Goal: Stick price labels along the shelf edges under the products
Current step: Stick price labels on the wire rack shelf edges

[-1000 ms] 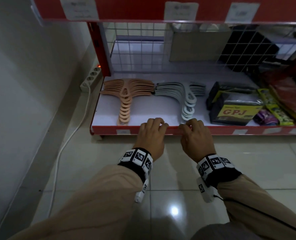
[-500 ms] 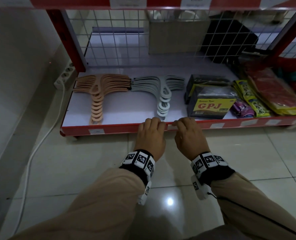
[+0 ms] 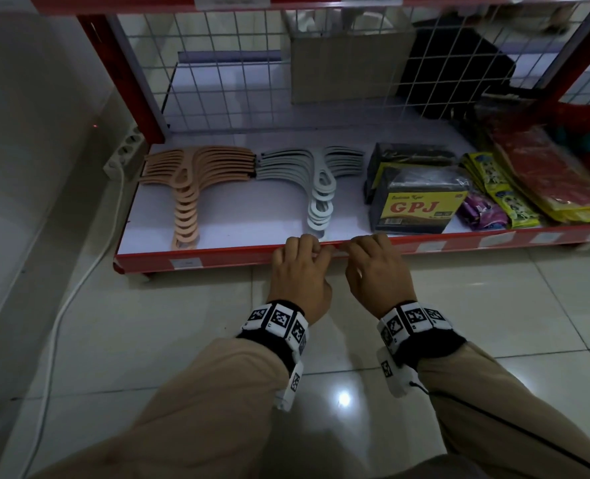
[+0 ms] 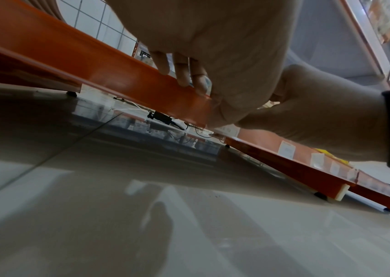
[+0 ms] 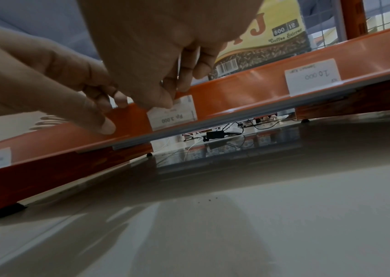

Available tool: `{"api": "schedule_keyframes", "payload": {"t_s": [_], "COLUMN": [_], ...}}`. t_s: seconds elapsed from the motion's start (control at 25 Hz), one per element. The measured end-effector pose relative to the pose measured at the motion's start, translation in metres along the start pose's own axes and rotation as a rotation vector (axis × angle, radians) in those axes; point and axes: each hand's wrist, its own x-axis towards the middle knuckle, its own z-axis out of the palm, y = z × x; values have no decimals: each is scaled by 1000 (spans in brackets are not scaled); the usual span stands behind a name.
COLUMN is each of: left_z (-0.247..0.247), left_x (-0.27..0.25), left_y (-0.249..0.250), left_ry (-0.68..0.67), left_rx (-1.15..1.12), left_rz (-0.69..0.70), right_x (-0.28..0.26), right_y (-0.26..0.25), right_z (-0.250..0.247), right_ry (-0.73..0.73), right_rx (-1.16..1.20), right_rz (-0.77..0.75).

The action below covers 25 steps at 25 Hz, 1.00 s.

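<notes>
White price label [image 5: 172,113] reads Rp 3.000, upside down.

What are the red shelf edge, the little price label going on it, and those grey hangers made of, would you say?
Shelf edge: looks like glossy plastic strip or painted metal; it shines and reflects light. Price label: thin white paper with printed figures, seemingly behind a clear cover; the right hand pinches its top. Grey hangers: probably moulded plastic, being thin, matte, identical and stacked flat.

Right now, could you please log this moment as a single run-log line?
step: fitting price label on red shelf edge | left hand: thumb pressing edge | right hand: pinching label | place: below grey hangers
</notes>
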Motion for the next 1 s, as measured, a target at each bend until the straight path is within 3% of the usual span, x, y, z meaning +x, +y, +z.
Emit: {"api": "schedule_keyframes", "payload": {"t_s": [0.28, 0.52, 0.8, 1.0], "left_z": [6, 6, 0, -3], "left_x": [-6, -1, 0, 10], "left_y": [-1, -7, -6, -8], "left_ry": [36, 2, 34, 10], "left_rx": [-20, -12, -35, -204], "left_rz": [-4, 24, -7, -108], "right_x": [3, 7, 18, 23], "right_y": [-3, -4, 6, 6], "right_z": [0, -1, -11, -17], "right_ry": [-60, -99, -113, 71], "right_rx": [3, -8, 199, 656], "right_rz": [87, 77, 186, 552]}}
